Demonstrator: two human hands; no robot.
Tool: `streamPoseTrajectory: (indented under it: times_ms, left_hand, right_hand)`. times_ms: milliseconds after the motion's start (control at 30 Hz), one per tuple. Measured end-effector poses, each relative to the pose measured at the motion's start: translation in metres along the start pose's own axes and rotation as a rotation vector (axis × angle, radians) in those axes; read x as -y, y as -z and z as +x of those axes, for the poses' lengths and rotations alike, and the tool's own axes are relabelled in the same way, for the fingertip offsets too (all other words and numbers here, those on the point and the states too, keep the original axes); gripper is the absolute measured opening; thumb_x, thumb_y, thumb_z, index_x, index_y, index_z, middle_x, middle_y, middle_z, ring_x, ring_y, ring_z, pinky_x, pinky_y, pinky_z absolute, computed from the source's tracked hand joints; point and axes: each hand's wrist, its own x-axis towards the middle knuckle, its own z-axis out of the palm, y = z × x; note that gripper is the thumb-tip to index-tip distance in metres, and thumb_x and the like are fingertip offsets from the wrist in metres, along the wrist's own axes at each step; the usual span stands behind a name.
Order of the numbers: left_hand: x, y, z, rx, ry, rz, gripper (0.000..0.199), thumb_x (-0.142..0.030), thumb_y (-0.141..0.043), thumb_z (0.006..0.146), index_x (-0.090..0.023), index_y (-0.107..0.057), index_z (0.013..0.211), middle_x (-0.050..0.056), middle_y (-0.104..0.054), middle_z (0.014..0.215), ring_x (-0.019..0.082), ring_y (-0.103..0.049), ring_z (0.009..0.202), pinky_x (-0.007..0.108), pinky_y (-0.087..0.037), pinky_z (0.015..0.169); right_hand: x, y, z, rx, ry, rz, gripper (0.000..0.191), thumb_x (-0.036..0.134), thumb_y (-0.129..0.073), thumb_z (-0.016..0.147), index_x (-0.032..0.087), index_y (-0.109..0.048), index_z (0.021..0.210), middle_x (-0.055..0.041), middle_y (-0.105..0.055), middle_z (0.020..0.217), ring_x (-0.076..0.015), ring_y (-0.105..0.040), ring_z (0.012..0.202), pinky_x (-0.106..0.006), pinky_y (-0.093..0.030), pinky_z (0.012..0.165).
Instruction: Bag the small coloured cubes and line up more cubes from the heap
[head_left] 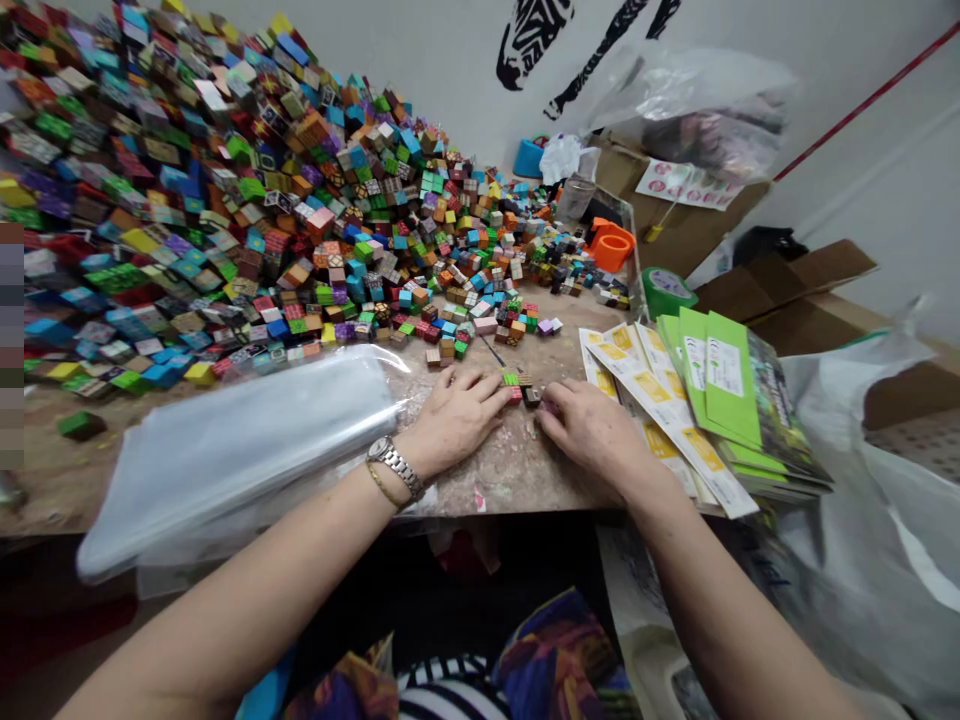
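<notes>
A small cluster of coloured cubes (513, 385), with green, red and brown faces, lies on the table between my two hands. My left hand (463, 415) rests palm down with its fingers stretched out, the fingertips against the cluster's left side. A dark cube (532, 397) sits at the cluster's right edge, close to my right hand (589, 428). The fingers of that hand are curled in toward the thumb, and what lies between them is hidden. A tan cube (433, 357) and a few others stand just beyond my left fingers.
A huge heap of patterned cubes (247, 200) covers the back and left. Clear plastic bags (255, 430) lie under my left forearm. At right are yellow-and-white printed strips (660, 400), green packets (724, 385), green tape (667, 292), an orange holder (611, 247) and cardboard boxes (795, 280).
</notes>
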Motion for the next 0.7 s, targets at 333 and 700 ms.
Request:
streamPoseTrajectory:
  times_ms: [333, 700]
  left_hand:
    - [-0.001, 0.0, 0.0, -0.017, -0.006, 0.016, 0.036, -0.034, -0.046, 0.101, -0.025, -0.055, 0.134, 0.007, -0.06, 0.138, 0.027, -0.05, 0.129, 0.048, -0.032, 0.107]
    - [-0.002, 0.004, -0.001, 0.002, -0.001, -0.014, 0.036, -0.035, -0.045, 0.101, -0.025, -0.055, 0.135, 0.008, -0.06, 0.136, 0.026, -0.049, 0.128, 0.049, -0.032, 0.108]
  right_hand:
    - [0.015, -0.013, 0.004, -0.119, -0.124, -0.036, 0.022, 0.029, -0.047, 0.097, 0.018, -0.066, 0.096, -0.0118, -0.069, 0.098, -0.0255, -0.06, 0.093, -0.034, -0.041, 0.077]
    - [0.011, -0.009, 0.003, -0.108, -0.135, 0.09, 0.024, 0.04, -0.055, 0.095, 0.018, -0.065, 0.095, -0.0109, -0.069, 0.096, -0.0259, -0.062, 0.09, -0.034, -0.043, 0.077]
